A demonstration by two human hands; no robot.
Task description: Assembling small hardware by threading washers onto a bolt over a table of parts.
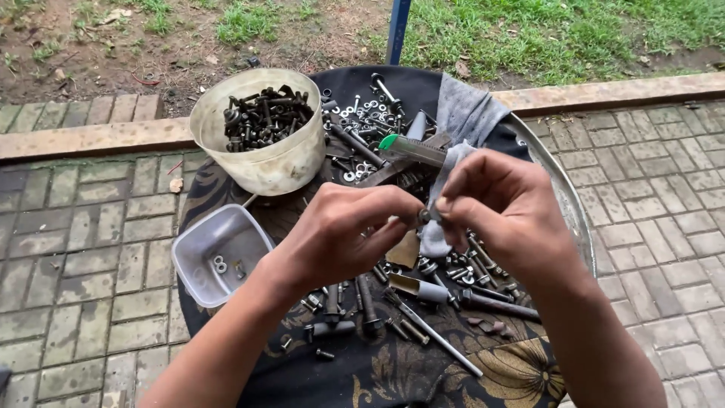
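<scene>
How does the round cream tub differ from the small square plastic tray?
The round cream plastic tub is deep and heaped with dark bolts; the small square translucent tray is shallow and holds only a few washers. The tub sits farther from the person, the tray nearer, beside the left hand. Both are open plastic containers on the dark patterned cloth.

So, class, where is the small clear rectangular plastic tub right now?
In the head view, the small clear rectangular plastic tub sits at the tray's left edge, just below the round cream bucket of dark bolts and left of the left hand.
</scene>
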